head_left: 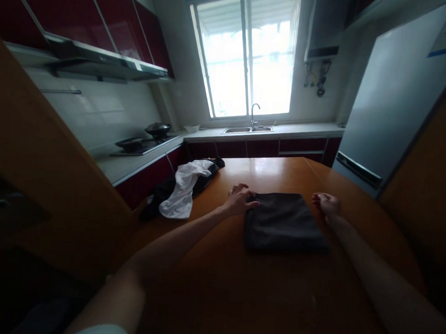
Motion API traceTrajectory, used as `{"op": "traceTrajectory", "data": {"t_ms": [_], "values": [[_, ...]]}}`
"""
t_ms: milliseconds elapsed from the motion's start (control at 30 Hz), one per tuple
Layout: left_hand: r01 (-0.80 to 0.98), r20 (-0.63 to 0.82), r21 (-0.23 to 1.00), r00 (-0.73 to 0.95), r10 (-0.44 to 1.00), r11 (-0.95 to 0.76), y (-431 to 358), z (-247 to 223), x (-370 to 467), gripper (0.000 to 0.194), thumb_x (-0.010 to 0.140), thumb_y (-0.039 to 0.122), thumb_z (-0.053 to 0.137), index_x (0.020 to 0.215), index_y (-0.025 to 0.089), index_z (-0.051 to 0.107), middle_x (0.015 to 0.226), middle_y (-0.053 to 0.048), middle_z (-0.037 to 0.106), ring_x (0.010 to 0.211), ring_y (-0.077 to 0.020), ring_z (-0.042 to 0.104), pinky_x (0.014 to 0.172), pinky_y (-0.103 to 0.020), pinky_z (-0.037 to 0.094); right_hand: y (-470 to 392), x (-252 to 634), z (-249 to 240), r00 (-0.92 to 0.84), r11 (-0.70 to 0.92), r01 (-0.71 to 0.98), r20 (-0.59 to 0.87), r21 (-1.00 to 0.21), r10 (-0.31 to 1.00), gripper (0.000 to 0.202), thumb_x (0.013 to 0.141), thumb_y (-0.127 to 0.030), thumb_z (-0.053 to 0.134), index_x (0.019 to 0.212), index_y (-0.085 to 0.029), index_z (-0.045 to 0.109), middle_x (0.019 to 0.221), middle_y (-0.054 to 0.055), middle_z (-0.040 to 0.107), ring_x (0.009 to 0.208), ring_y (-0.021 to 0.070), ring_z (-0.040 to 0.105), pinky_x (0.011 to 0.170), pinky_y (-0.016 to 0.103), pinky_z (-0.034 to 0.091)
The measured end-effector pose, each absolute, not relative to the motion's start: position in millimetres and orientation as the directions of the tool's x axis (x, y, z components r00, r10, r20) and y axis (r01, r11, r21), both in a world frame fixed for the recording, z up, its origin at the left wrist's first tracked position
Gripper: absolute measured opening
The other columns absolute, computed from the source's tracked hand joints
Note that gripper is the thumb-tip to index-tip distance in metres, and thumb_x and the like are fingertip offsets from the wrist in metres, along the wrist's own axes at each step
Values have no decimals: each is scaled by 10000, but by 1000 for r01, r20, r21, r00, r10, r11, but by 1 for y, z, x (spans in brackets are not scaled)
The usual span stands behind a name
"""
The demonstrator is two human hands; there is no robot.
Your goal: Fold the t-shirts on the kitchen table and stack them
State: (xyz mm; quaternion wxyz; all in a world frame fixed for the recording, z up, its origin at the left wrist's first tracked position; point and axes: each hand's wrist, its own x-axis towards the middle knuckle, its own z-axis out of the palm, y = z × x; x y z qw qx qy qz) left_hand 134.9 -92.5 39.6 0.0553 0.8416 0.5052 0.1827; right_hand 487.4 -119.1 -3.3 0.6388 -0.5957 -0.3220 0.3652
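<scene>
A dark grey piece of cloth, folded into a flat rectangle (pixel 283 222), lies on the wooden table (pixel 209 281). At its far left corner is my left hand (pixel 239 200), with fingers spread and the thumb over the cloth's edge; it grips nothing that I can see. My right hand (pixel 327 205) rests just beyond the right edge of the cloth, apart from it. Its fingers are curled in, with nothing visible in them.
A heap of clothes, with a white garment (pixel 184 187) over a black one (pixel 156 198), lies at the table's left edge. Behind stand a stove (pixel 145 145) with pans, a sink (pixel 237 130) under the window, and a fridge (pixel 391 101) to the right.
</scene>
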Motion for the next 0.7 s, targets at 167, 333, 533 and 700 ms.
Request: {"op": "traceTrajectory", "data": {"t_ms": [167, 333, 533, 700], "values": [[719, 122, 212, 653, 747, -662, -84, 46, 145, 483, 788, 318, 803, 1230, 220, 633, 1162, -103, 675, 1096, -275, 624, 948, -376, 503, -113, 499, -15, 598, 42, -112, -34, -993, 801, 93, 781, -155, 544, 735, -182, 620, 605, 9, 661, 462, 100, 589, 427, 168, 459], [659, 89, 85, 742, 664, -748, -99, 57, 156, 482, 865, 188, 660, 1332, 298, 613, 1228, -59, 668, 1209, -247, 594, 1053, -357, 443, -110, 494, -18, 590, 70, -119, -14, -990, 807, 111, 779, -135, 565, 729, -166, 659, 641, 9, 677, 463, 87, 600, 433, 158, 469], [812, 175, 181, 529, 830, -555, -66, 116, 150, 237, 846, 381, 745, 804, 150, 714, 810, -69, 730, 873, -247, 722, 816, -339, 555, -107, 504, -24, 622, 54, -121, -34, -991, 783, 74, 778, -167, 610, 717, -169, 654, 640, 14, 677, 460, 97, 599, 415, 167, 460], [697, 604, 516, 116, 789, -498, -8, 231, 124, 415, 1078, 341, 399, 880, 35, 597, 827, -121, 709, 775, -141, 712, 754, -302, 570, -107, 511, -25, 600, 35, -87, -24, -996, 800, 78, 770, -188, 603, 732, -164, 667, 649, 27, 700, 465, 106, 608, 402, 166, 433]]}}
